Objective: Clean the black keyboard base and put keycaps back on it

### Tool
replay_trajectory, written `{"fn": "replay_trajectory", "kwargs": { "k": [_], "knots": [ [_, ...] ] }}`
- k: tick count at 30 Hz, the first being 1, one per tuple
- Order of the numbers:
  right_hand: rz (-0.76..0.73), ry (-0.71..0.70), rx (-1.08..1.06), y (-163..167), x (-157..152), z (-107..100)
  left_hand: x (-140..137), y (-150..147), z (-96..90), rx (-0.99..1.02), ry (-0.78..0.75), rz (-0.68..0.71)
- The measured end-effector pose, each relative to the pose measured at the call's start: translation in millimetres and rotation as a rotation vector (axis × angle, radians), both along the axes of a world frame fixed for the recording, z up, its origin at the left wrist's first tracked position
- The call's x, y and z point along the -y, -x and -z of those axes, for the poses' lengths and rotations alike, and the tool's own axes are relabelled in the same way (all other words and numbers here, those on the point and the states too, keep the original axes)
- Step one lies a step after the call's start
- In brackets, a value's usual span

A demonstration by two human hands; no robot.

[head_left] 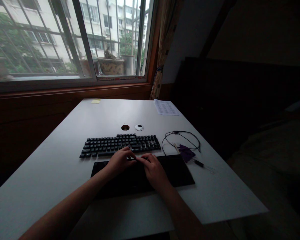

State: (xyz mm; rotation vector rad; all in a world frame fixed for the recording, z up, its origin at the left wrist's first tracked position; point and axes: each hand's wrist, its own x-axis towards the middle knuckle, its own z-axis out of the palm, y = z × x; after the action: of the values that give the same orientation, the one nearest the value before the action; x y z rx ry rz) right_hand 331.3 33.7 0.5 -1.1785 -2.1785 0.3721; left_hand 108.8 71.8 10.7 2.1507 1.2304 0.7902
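My left hand (pixel 121 160) and my right hand (pixel 153 168) meet over the far part of a black keyboard base (pixel 176 170). Fingers and thumb of each are closed in a pinch, fingertips almost touching. A small dark piece seems to show at the left fingertips, too small and dim to name; what the right fingers hold is hidden. Just beyond the base, black keycaps (pixel 107 143) lie in rows like a keyboard layout, with pale gaps between some at the right. My forearms cover part of the base's near side.
Right of the base lie a looped black cable (pixel 198 140), a purple cloth (pixel 186 152) and a black-handled wire tool (pixel 199 163). Farther back on the white table (pixel 52 160) are a round hole (pixel 125 127), a white ring cap (pixel 139 127), printed paper (pixel 166 107) and a yellow note (pixel 95 101).
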Motion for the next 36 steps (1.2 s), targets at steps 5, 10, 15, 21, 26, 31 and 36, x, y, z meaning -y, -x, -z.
{"fn": "replay_trajectory", "kwargs": {
  "k": [5, 10, 15, 21, 26, 31, 36],
  "knots": [
    [0.017, -0.006, -0.014, -0.1, -0.1, 1.4, 1.2, 2.9, 1.8, 0.040, -0.017, 0.002],
    [0.030, -0.005, -0.095, -0.2, -0.8, 2.3, -1.3, 4.1, 4.5, 0.043, -0.023, 0.004],
    [0.033, -0.001, -0.110, 0.6, -0.1, 0.5, -1.3, 1.8, 4.9, 0.022, -0.033, -0.004],
    [0.037, -0.009, -0.110, 1.1, 0.5, -1.2, 2.5, -0.2, 2.4, -0.005, -0.057, -0.021],
    [0.031, -0.001, -0.107, 0.6, 1.3, -2.7, 4.1, -1.2, 1.2, -0.029, -0.072, -0.030],
    [0.040, -0.004, -0.120, 0.9, 1.9, -4.1, 4.3, -1.1, 0.6, -0.056, -0.069, -0.028],
    [0.029, 0.013, -0.123, 0.8, 1.8, -3.8, 5.9, -1.8, -0.8, -0.104, -0.074, -0.062]
  ]
}}
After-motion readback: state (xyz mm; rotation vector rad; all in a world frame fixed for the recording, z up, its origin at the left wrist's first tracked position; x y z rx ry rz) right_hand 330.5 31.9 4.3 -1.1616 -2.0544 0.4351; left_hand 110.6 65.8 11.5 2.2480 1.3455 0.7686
